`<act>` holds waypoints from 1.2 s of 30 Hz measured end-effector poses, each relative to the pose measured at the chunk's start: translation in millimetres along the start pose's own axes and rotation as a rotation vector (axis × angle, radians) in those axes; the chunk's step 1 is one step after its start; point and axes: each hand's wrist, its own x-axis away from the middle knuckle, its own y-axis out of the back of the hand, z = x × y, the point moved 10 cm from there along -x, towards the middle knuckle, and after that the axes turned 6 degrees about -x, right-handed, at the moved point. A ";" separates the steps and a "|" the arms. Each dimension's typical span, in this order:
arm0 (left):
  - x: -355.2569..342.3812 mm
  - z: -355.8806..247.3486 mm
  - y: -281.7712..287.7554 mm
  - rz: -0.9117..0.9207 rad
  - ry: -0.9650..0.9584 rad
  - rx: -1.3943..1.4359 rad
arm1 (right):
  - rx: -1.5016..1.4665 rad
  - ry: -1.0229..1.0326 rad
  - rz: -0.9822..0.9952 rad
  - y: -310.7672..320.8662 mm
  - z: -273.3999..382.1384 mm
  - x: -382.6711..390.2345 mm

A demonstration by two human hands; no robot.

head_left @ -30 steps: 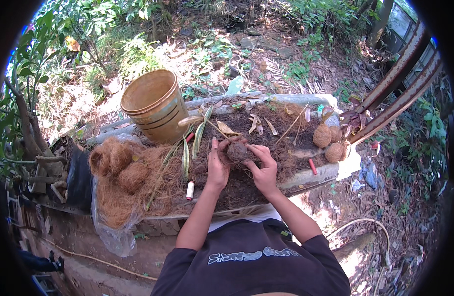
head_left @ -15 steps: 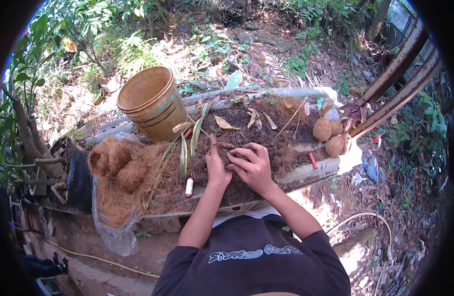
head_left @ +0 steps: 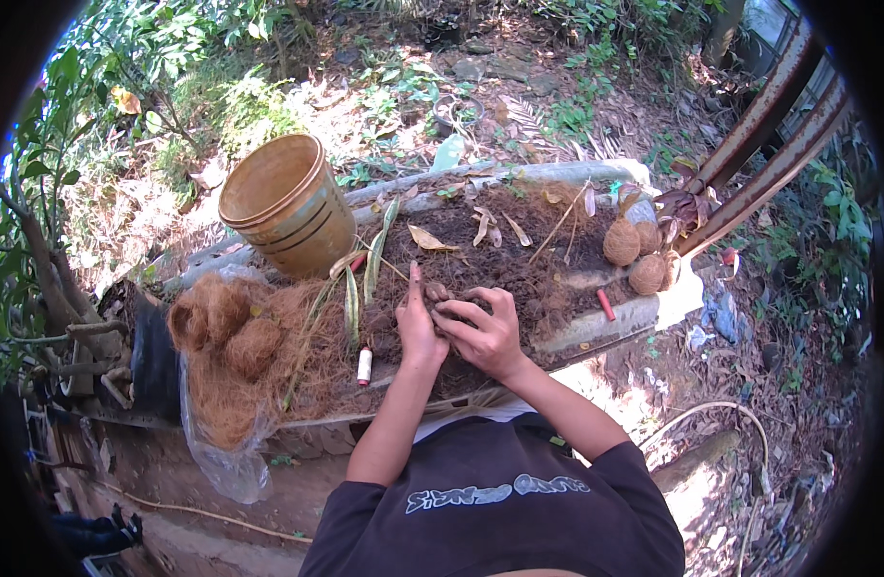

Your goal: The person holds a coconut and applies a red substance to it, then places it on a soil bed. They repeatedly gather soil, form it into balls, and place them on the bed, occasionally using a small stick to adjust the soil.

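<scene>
My left hand [head_left: 421, 325] and my right hand [head_left: 487, 337] meet over the near middle of the soil bed, fingers curled around a dark clump of soil [head_left: 436, 291]. Part of the clump is hidden by the fingers. Loose dark soil [head_left: 461, 260] lies beyond and around the hands. Left of them are long green-and-yellow leaves [head_left: 352, 306] and a white thread spool [head_left: 365, 366] with red ends. Farther left, brown coconut fibre [head_left: 302, 370] lies in a loose heap with a rounded fibre ball [head_left: 253, 348] on it.
A tan bucket [head_left: 312, 236] stands behind the fibre. At the right are several fibre-wrapped balls [head_left: 622, 242] and a red cylinder [head_left: 606, 305]. Rusty metal bars [head_left: 764, 181] slant in beyond them. A clear plastic bag [head_left: 228, 468] hangs over the near edge.
My fingers have shifted slightly around the soil clump, more of which shows above the right fingers. The whole view has tilted a little. Other things stay in place.
</scene>
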 end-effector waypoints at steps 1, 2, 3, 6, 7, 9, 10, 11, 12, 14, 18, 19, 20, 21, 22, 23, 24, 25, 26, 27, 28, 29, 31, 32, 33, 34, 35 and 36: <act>0.4 -1.4 0.2 0.030 0.002 -0.021 | -0.034 -0.001 0.026 -0.2 -0.8 -1.1; 1.2 -2.9 -1.7 0.061 0.003 -0.040 | -0.069 0.000 0.052 0.9 -1.9 -3.1; 2.8 -0.5 -3.3 0.061 0.036 -0.038 | -0.104 0.001 0.078 1.7 -3.3 -5.0; 11.7 2.1 -11.1 0.076 0.102 -0.058 | -0.171 -0.029 0.093 7.9 -13.4 -9.9; 12.6 1.2 -13.9 0.093 0.099 -0.083 | -0.225 -0.066 0.066 11.3 -17.1 -12.9; 23.6 -9.3 -30.2 0.169 0.065 -0.102 | -0.296 -0.174 0.045 14.1 -26.0 -18.0; 20.1 -8.6 -28.9 0.203 0.051 -0.144 | -0.331 -0.228 0.035 13.9 -30.4 -18.4; 14.7 -9.6 -26.1 0.237 0.035 -0.186 | -0.345 -0.233 0.034 11.2 -30.9 -17.8; 12.0 -10.3 -25.3 0.269 0.018 -0.228 | -0.344 -0.258 0.033 11.0 -31.6 -16.5; 12.4 -10.4 -25.1 0.270 -0.010 -0.224 | -0.344 -0.309 0.032 10.1 -31.9 -12.1; 8.6 -11.4 -20.1 0.250 0.004 -0.267 | -0.265 -0.342 -0.033 13.7 -28.6 -11.2; 6.8 -13.7 -19.6 0.253 -0.020 -0.246 | -0.229 -0.319 -0.052 12.3 -25.3 -8.2; 4.9 -15.4 -18.9 0.256 -0.043 -0.223 | -0.193 -0.296 -0.070 11.8 -23.4 -5.8; 4.0 -17.6 -19.2 0.259 -0.067 -0.201 | -0.180 -0.266 -0.060 9.5 -22.2 -4.6; 2.8 -15.9 -16.7 0.214 -0.044 -0.124 | -0.167 -0.236 -0.050 7.4 -21.2 -3.4; 2.0 -13.7 -16.3 0.170 -0.025 -0.047 | -0.155 -0.205 -0.041 5.9 -19.5 -3.8; 1.8 -11.8 -15.1 0.125 -0.004 0.030 | -0.137 -0.183 -0.034 6.0 -16.5 -5.1; 4.2 -11.7 -18.1 0.136 0.005 0.009 | -0.118 -0.162 -0.026 6.7 -12.3 -6.3; 9.4 -11.7 -20.8 0.147 0.013 -0.013 | -0.099 -0.140 -0.020 7.7 -8.3 -6.5; 12.7 -10.9 -22.4 0.159 0.021 -0.036 | -0.070 -0.111 -0.008 7.1 -6.1 -5.7; 13.2 -13.5 -21.3 0.158 -0.003 -0.095 | -0.080 -0.106 -0.004 7.4 -5.8 -7.2; 12.3 -15.6 -18.6 0.155 -0.020 -0.156 | -0.089 -0.107 0.003 7.2 -6.5 -9.0; 8.0 -15.0 -10.4 0.158 -0.028 -0.228 | -0.112 -0.118 0.019 5.0 -7.0 -9.1; 4.5 -13.9 -5.7 0.162 -0.022 -0.238 | -0.127 -0.126 0.029 2.9 -6.2 -9.5; 2.5 -12.4 -3.3 0.167 -0.016 -0.248 | -0.142 -0.133 0.039 1.7 -6.1 -9.8; 2.1 -12.2 -1.4 0.155 -0.029 -0.243 | -0.193 -0.169 0.024 3.9 -9.6 -9.5; 6.1 -15.5 -2.9 0.139 -0.043 -0.237 | -0.248 -0.204 0.010 5.8 -12.9 -8.1; 7.9 -18.1 -2.6 0.123 -0.057 -0.231 | -0.303 -0.239 -0.004 8.5 -16.2 -7.2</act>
